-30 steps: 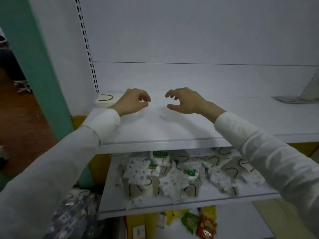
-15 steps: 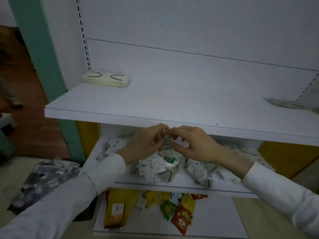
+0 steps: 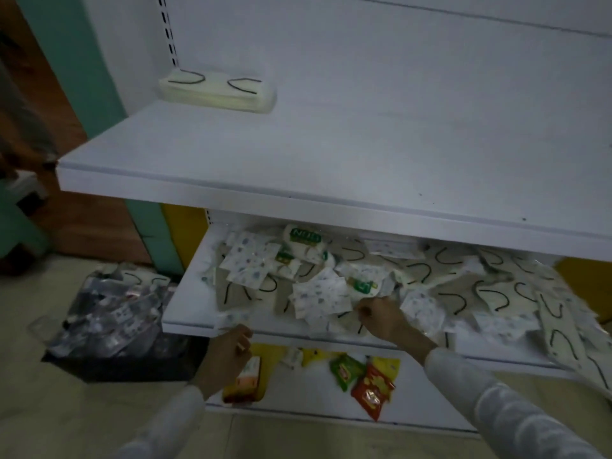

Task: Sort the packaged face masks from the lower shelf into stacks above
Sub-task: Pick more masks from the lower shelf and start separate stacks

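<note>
A loose pile of packaged face masks (image 3: 414,286), some patterned white and some beige with black ear loops, covers the lower shelf (image 3: 188,303). My right hand (image 3: 381,316) rests on the pile's front middle, its fingers pinched on a packaged face mask (image 3: 347,321). My left hand (image 3: 228,352) is curled at the shelf's front edge, just under a patterned packet (image 3: 231,317) that hangs over the edge; its grip is hidden. One neat stack of masks (image 3: 217,91) lies at the back left of the upper shelf (image 3: 265,197).
Below, the bottom shelf (image 3: 430,402) holds several yellow, green and red snack packets (image 3: 372,389). A dark bin (image 3: 112,326) full of packets stands on the floor at the left. A slotted upright (image 3: 167,31) runs up the left rear corner.
Both hands dropped from the upper shelf to the lower one and moved apart. The right hand now sits on the pile, the left at the front edge. The view has tilted down.
</note>
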`<state>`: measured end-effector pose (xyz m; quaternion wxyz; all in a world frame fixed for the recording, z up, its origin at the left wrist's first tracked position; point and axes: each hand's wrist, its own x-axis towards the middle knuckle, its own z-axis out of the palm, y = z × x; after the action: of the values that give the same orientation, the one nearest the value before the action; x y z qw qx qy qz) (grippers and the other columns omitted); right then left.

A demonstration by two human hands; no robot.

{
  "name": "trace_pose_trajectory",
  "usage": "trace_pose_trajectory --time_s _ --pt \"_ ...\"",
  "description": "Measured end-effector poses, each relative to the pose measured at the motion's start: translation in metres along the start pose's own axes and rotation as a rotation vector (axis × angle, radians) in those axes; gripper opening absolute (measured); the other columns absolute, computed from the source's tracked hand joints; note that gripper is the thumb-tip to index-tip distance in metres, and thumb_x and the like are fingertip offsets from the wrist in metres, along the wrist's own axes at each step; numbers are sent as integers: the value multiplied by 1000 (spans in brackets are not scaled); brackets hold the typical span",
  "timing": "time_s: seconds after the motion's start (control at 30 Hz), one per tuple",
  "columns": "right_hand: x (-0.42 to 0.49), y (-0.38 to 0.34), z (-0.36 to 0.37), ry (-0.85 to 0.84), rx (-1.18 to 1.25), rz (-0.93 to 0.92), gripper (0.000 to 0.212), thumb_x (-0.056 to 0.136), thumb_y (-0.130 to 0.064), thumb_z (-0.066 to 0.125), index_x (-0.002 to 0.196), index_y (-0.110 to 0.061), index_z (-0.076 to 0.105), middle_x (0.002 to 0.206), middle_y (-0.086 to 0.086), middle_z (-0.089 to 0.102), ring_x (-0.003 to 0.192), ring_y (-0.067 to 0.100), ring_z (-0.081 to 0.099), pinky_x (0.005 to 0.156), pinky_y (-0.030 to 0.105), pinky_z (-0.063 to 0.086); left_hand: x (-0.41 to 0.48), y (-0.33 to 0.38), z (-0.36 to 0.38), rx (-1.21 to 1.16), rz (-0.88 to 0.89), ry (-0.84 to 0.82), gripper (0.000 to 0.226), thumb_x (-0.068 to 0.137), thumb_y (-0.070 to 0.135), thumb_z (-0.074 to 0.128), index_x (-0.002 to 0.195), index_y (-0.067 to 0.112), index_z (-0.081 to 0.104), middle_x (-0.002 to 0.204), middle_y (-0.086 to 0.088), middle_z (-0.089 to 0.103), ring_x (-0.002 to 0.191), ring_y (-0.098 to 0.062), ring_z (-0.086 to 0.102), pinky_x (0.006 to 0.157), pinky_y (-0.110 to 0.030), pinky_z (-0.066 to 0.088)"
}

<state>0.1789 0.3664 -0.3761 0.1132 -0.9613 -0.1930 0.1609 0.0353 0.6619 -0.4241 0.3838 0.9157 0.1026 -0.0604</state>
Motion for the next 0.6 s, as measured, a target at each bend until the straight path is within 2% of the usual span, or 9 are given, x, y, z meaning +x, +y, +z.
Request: trace_pose_trajectory --time_s 0.07,0.1,0.23,0.3,0.37,0.5,0.6 --pt "31 2 19 24 10 126 30 95 -20 47 113 -5 66 111 15 67 104 31 62 83 33 48 15 -16 9 12 15 -16 25 85 2 60 96 23 52 78 11 56 71 -18 63 68 -37 55" --pt "45 2 26 41 23 178 33 96 -24 47 118 -6 62 115 15 65 108 31 60 86 33 47 23 -19 13 11 11 -30 26 85 2 59 95 24 51 79 12 56 73 -19 63 69 -37 55" --pt "91 2 51 63 -9 320 51 95 -41 46 135 -9 46 132 15 53 122 30 49 99 40 44 55 -20 40 -42 27 -39 25 84 1 56 93 23 52 84 8 57 80 -14 59 76 -34 53" --pt "103 -1 62 52 -43 335 60 94 -42 47 142 -9 34 140 16 44 129 31 41 105 40 37 67 -13 55 -65 53 -39 24 83 0 56 93 21 53 83 10 56 77 -5 55 76 -30 50" --pt "113 -2 70 57 -88 331 67 93 -40 48 146 -6 24 145 18 35 132 33 33 109 37 28 79 -6 69 -102 58 -43 27 83 -1 57 95 22 52 84 9 57 77 -6 56 74 -23 47" --pt "128 -1 78 146 -82 314 72 84 -37 59 142 -8 27 138 15 42 126 32 38 105 36 29 100 7 86 -155 62 -10 25 83 -1 59 100 17 59 90 3 59 82 -13 58 69 -8 41" --pt "133 -2 73 134 -22 321 60 82 -31 63 134 -12 42 132 12 50 123 30 44 103 34 35 106 14 86 -184 64 33 24 81 -4 59 99 11 62 89 2 60 78 -9 55 68 -2 38"
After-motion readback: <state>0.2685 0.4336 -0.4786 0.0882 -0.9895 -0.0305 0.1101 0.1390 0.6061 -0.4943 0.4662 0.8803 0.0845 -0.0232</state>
